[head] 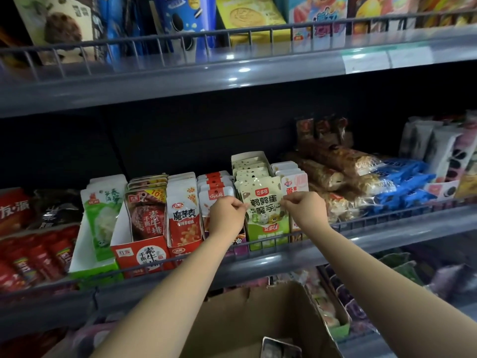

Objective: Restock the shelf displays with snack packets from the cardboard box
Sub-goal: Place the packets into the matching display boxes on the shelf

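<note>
- Left hand (227,215) and right hand (303,209) each pinch a side edge of the green-and-cream packet (263,202), upright at the front of its display tray (268,239) on the middle shelf.
- Step, judged: seating the packet in its row.
- Next: press it down, release; cardboard box (258,324) sits below the tray.

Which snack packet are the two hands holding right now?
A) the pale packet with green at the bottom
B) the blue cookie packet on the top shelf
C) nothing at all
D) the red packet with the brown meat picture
A: the left hand and the right hand each pinch a side of the pale packet with green at the bottom, at the front of its row on the middle shelf.
</note>
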The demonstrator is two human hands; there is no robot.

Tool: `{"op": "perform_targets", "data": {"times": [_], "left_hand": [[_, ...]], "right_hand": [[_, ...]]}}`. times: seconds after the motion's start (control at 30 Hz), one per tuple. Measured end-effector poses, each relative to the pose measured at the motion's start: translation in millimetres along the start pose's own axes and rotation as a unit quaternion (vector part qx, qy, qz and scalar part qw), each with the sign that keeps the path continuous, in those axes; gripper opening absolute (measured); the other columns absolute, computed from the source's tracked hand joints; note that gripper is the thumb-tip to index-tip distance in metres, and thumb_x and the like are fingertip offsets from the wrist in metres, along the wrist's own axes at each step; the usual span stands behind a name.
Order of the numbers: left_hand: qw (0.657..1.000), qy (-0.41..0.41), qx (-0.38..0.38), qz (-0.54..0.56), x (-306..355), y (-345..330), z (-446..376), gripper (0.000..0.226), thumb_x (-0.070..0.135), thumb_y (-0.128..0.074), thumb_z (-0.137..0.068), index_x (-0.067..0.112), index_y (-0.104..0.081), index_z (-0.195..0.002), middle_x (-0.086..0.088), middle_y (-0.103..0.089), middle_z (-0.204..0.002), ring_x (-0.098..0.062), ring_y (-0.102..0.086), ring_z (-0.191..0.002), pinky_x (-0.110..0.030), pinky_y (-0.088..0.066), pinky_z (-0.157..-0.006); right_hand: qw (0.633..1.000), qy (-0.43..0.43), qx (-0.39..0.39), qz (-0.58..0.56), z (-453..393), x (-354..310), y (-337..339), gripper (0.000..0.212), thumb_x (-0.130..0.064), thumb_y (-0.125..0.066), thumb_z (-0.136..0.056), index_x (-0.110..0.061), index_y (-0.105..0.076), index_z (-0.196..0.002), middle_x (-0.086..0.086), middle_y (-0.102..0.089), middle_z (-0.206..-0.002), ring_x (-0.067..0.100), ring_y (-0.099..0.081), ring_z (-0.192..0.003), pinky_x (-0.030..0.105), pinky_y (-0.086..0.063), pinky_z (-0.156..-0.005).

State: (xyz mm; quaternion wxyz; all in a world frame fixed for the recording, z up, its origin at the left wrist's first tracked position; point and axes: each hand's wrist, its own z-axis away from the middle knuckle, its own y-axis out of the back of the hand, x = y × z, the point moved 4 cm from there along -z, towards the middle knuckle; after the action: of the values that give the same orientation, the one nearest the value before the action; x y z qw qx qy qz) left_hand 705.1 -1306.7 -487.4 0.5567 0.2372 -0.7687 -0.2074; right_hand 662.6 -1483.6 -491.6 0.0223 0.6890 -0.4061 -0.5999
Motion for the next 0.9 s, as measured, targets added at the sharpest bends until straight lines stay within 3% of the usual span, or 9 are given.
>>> {"op": "perform_targets", "data": {"times": [0.1,0.23,0.33,0.43,0.7,0.9], "left_hand": [[1.000,0.002,0.005,0.010,3.0,6.4,11.0,0.020,0.029,-0.063,-0.089,0.012,-0.065,-0.099,0.006,-0.061,-0.090,-0.005,-0.052,-0.076,-0.011,-0.033,-0.057],[0.997,-0.009,0.017,0.077,5.8,12.4,38.7,0.018,0.025,-0.061,-0.091,0.015,-0.061,-0.105,0.015,-0.055,-0.082,0.001,-0.053,-0.073,-0.009,-0.039,-0.060],[0.993,-0.014,-0.003,0.115,-0.1,8.8,68.3,0.015,0.023,-0.059,-0.092,0.016,-0.062,-0.105,0.015,-0.057,-0.086,-0.011,-0.061,-0.081,-0.016,-0.047,-0.068],[0.987,0.009,-0.020,0.157,-21.0,2.1,98.5,0.010,0.019,-0.059,-0.092,0.018,-0.062,-0.101,0.011,-0.061,-0.087,-0.016,-0.063,-0.083,-0.023,-0.051,-0.073],[0.973,0.146,-0.071,0.164,-116.1,-36.3,160.7,0.008,0.013,-0.056,-0.093,0.013,-0.063,-0.098,0.003,-0.063,-0.084,-0.006,-0.060,-0.065,-0.006,-0.042,-0.053],[0.958,0.218,-0.171,0.075,-179.5,-77.2,191.4,0.015,0.018,-0.057,-0.093,0.014,-0.065,-0.105,0.001,-0.067,-0.101,-0.010,-0.060,-0.087,-0.019,-0.041,-0.068]], "right_hand": [[1.000,-0.004,0.014,-0.014,12.2,-0.7,4.3,0.036,-0.023,-0.064,-0.089,-0.009,-0.063,-0.122,0.009,-0.068,-0.111,0.018,-0.062,-0.096,0.025,-0.046,-0.084],[0.997,0.024,0.043,-0.059,42.6,-3.3,9.1,0.030,-0.024,-0.064,-0.089,-0.012,-0.065,-0.117,-0.001,-0.063,-0.090,0.011,-0.056,-0.080,0.018,-0.042,-0.068],[0.996,0.046,0.007,-0.081,73.0,-2.5,2.1,0.025,-0.026,-0.064,-0.089,-0.017,-0.068,-0.112,-0.004,-0.064,-0.091,0.006,-0.057,-0.080,0.009,-0.041,-0.065],[0.994,0.042,-0.017,-0.097,103.6,8.9,-8.8,0.021,-0.024,-0.065,-0.088,-0.020,-0.070,-0.108,-0.002,-0.068,-0.096,0.007,-0.059,-0.083,0.012,-0.042,-0.069],[0.988,-0.071,-0.127,-0.051,175.7,84.1,-60.7,0.025,-0.018,-0.063,-0.089,-0.018,-0.068,-0.113,0.000,-0.068,-0.108,0.007,-0.057,-0.093,0.014,-0.038,-0.079],[0.945,-0.216,-0.244,0.011,201.9,153.3,-104.3,0.033,-0.016,-0.063,-0.090,-0.015,-0.061,-0.123,0.004,-0.065,-0.114,0.018,-0.059,-0.105,0.019,-0.041,-0.082]]}}
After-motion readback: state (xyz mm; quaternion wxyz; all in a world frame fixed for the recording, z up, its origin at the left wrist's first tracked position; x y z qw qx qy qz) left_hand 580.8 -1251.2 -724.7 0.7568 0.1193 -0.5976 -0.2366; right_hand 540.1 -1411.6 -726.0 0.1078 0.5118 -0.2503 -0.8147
